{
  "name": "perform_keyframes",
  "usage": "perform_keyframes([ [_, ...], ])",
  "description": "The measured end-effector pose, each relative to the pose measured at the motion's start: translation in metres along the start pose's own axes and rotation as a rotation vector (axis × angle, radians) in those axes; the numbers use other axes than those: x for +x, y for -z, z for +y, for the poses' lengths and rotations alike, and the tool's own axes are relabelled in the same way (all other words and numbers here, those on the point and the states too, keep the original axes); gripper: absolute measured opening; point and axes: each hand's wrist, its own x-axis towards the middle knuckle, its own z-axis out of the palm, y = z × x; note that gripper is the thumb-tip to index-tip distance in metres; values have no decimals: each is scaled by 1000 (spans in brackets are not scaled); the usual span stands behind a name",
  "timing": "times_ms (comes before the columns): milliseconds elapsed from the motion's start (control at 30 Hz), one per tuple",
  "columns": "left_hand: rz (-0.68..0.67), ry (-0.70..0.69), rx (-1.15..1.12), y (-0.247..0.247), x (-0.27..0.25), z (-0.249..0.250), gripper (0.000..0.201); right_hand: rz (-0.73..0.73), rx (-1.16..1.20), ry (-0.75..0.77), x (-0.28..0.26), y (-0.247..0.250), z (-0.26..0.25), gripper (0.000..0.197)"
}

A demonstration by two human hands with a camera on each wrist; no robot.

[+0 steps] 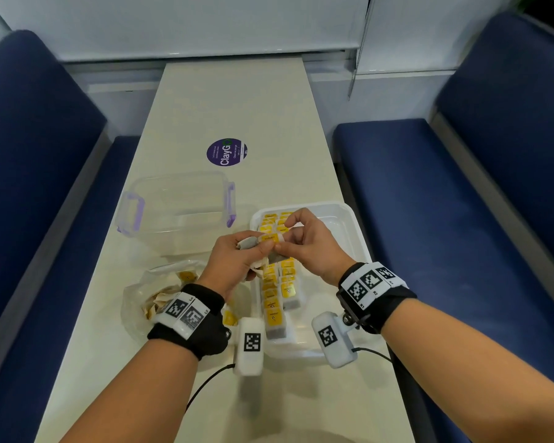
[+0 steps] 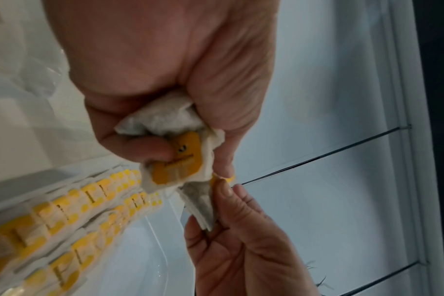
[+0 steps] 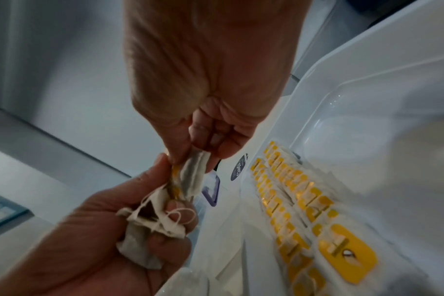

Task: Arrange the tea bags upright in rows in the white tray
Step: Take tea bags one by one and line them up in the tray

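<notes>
A bunch of tea bags (image 1: 253, 251) is clutched by the left hand (image 1: 237, 260); one light, soft, easily torn bag is pinched by the right hand (image 1: 307, 247), best taken at its tag.

The tea bags (image 2: 165, 118) bunched in the left hand (image 1: 237, 257) are looking like thin matt filter paper, crinkled, with glossy yellow card tags (image 2: 180, 160) and fine cotton strings (image 3: 180, 215). The white tray (image 1: 349, 225) is showing up as smooth plastic with a soft sheen. At 10 o'clock from it, the clear container (image 1: 176, 209) is glossy see-through plastic with purple clips. The bag (image 1: 135, 295) at 8 o'clock is looking like thin crinkly film. The table (image 1: 237, 107) is reading as smooth matt laminate, and the blue seats (image 1: 429, 193) as matt fabric.
</notes>
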Motion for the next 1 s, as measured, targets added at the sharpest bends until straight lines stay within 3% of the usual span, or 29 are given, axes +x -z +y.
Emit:
perform_keyframes([
  [200,76,20,26,2,3,-4,9,-1,-292,38,0,3,1,27],
  [333,101,36,25,6,2,-6,7,36,-400,-231,-5,9,19,23],
  [433,90,49,34,7,1,-8,6,-46,-462,-410,-11,9,31,24],
  [567,84,57,44,8,0,-10,6,-161,-556,-522,-14,4,36,24],
  [1000,91,73,34,11,-1,-15,6,-219,-688,-558,-15,-7,43,25],
])
